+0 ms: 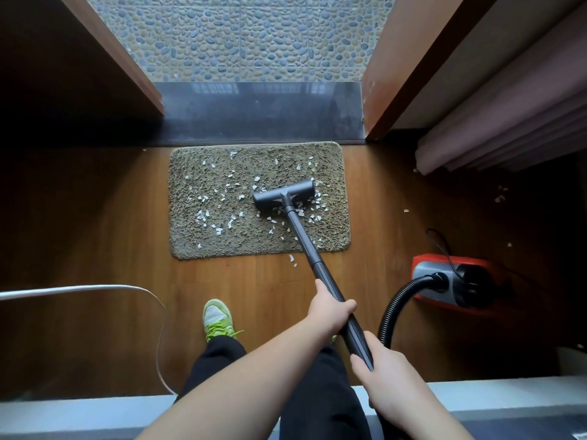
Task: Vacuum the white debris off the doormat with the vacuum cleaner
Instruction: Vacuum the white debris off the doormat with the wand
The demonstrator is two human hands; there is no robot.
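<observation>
Vacuuming is under way: the nozzle sits on the right half of the mat, with white debris scattered across most of it. Next, sweep leftward over the thick patch. The left hand wraps the wand midway; the right hand clamps its upper end, fingers apparently curled round.
</observation>
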